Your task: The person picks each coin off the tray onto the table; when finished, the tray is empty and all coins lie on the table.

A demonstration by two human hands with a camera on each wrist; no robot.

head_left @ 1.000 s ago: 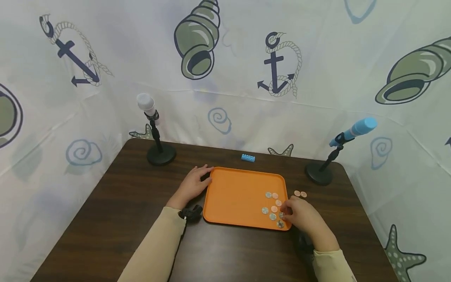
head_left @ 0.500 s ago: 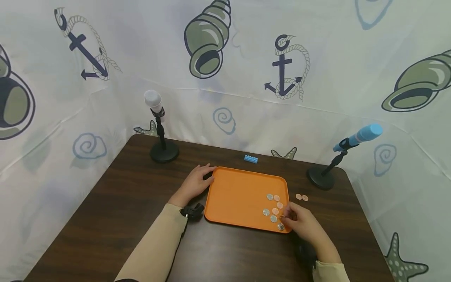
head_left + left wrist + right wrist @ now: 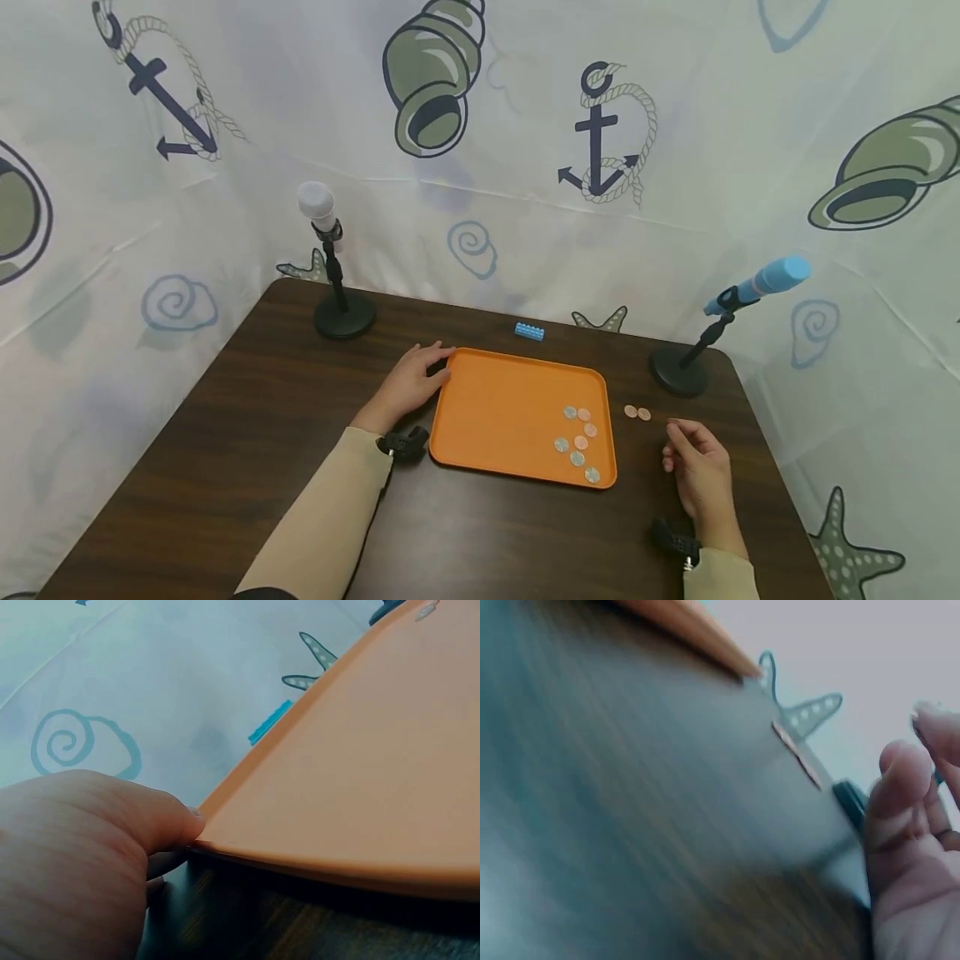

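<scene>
An orange tray (image 3: 495, 408) lies on the table with several copper and silver-coloured coins (image 3: 577, 458) in its right part. My left hand (image 3: 407, 385) is at the tray's left side, with fingers reaching forward and fingertips touching the rim near the far left corner. Close up in the left wrist view, the thumb (image 3: 169, 817) lies right at that corner. To the right of the tray, my right hand (image 3: 699, 467) pinches a coin (image 3: 672, 421) between thumb and fingers; only its thin edge shows. Two copper coins (image 3: 637, 412) lie on the wood beyond the tray's right edge.
A blue toy brick (image 3: 529, 332) sits behind the tray. At the back left a black stand (image 3: 344, 315) carries a white microphone (image 3: 317, 206); at the back right another stand (image 3: 678, 372) carries a blue one (image 3: 772, 277). A patterned cloth (image 3: 517, 250) hangs behind the table.
My right hand has lifted a coin from the tray's right part and moved right over the table with it. The left hand has stayed by the tray's corner.
</scene>
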